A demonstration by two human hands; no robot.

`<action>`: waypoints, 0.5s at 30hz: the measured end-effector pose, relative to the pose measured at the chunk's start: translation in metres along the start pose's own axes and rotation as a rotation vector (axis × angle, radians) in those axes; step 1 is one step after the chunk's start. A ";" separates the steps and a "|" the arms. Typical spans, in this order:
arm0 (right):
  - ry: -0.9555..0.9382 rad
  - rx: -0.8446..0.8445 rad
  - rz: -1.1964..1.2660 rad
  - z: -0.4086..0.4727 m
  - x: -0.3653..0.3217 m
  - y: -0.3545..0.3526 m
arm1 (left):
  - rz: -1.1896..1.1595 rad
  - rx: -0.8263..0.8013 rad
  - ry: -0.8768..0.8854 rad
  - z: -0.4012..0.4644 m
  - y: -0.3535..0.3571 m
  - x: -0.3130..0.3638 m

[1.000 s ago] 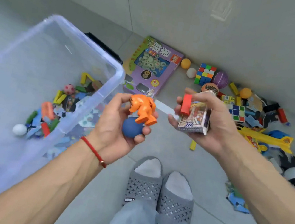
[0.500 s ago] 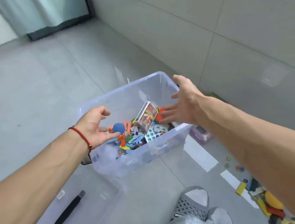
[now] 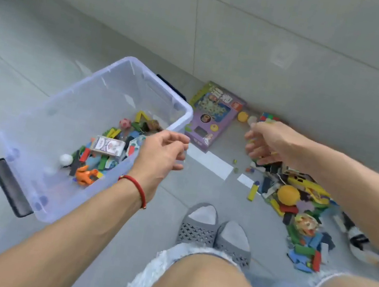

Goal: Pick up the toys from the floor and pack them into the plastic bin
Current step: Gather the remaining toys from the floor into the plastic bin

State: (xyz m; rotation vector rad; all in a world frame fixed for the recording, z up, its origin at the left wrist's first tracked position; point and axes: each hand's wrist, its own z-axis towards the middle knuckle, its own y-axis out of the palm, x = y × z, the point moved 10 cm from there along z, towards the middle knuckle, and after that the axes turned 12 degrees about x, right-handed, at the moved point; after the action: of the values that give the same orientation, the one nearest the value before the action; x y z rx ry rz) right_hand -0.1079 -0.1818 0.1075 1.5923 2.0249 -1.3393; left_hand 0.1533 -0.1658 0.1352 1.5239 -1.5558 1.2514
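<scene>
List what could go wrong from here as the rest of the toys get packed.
1. Small marbles lie loose on the grey floor just ahead of the grey slippers; a step forward could land on them.
2. The round orange ball sits on top of the toy pile and may roll away once the empty right hand digs in.
3. The empty left hand hovers at the clear plastic bin's rim and could knock it.
</scene>
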 end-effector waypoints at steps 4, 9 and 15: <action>-0.157 0.101 -0.457 0.034 0.082 -0.012 | 0.282 -0.188 -0.018 0.017 0.095 -0.065; -0.273 0.315 -0.697 0.068 0.152 0.018 | 0.739 -0.295 0.218 0.057 0.178 -0.130; -0.533 0.398 -0.864 0.079 0.170 0.074 | 0.967 -0.315 0.658 0.101 0.239 -0.150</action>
State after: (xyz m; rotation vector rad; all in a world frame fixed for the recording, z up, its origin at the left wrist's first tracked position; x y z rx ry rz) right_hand -0.1348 -0.1332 -0.0866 0.2771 2.2159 -2.2497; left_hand -0.0392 -0.2274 -0.0854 0.0376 -1.9062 1.6446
